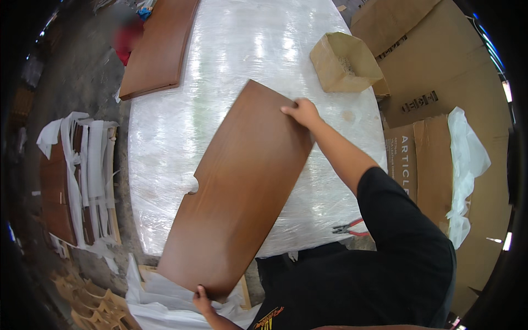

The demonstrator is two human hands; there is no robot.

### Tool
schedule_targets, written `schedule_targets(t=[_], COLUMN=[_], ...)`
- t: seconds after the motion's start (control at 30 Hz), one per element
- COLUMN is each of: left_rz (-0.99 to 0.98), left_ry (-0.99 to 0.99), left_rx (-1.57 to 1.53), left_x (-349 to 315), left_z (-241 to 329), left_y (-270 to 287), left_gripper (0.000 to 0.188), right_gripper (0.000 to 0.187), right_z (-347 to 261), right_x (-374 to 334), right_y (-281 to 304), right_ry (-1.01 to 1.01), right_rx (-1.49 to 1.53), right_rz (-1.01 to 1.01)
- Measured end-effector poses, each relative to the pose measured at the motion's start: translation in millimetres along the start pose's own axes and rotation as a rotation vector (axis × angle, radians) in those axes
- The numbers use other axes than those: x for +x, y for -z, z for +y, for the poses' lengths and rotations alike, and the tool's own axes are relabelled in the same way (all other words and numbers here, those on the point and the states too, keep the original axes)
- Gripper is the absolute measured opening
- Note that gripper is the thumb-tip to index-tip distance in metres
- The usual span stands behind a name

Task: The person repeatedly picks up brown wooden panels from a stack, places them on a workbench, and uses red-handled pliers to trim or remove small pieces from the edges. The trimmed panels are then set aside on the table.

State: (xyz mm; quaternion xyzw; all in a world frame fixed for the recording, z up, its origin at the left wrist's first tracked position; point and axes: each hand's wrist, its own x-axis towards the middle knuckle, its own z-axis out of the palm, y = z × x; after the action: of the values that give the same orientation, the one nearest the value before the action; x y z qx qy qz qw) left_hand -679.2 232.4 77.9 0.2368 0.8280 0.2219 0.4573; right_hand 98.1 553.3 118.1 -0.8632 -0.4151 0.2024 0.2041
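The right hand [302, 114] pinches a brown board [239, 187] by its far right corner, the left hand [203, 302] its end beyond the table's [258, 49] near edge, most fingers hidden underneath; a black sleeve [393, 212] partly covers pliers [340, 229].

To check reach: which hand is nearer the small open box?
Right. In the picture, the right hand is just below-left of the box; the left hand is far below-left.
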Motion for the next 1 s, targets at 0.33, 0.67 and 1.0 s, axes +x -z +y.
schedule_targets(t=[0.33, 0.67, 1.0], left_rz=[-0.461, -0.664, -0.552], left_ry=[0.125, 0.131, 0.047], left_rx=[-0.092, -0.172, -0.426], left_x=[-86, -89, -48], left_z=[107, 277, 340], left_y=[-111, -366, -510], left_gripper=[0.047, 0.05, 0.037], right_gripper=[0.082, 0.052, 0.059], right_z=[-40, -17, 66], right_x=[-99, -143, -142], right_y=[-7, -48, -103], right_ry=[-0.078, -0.255, -0.255], right_rx=[0.238, 0.479, 0.744], right_rz=[0.519, 0.035, -0.197])
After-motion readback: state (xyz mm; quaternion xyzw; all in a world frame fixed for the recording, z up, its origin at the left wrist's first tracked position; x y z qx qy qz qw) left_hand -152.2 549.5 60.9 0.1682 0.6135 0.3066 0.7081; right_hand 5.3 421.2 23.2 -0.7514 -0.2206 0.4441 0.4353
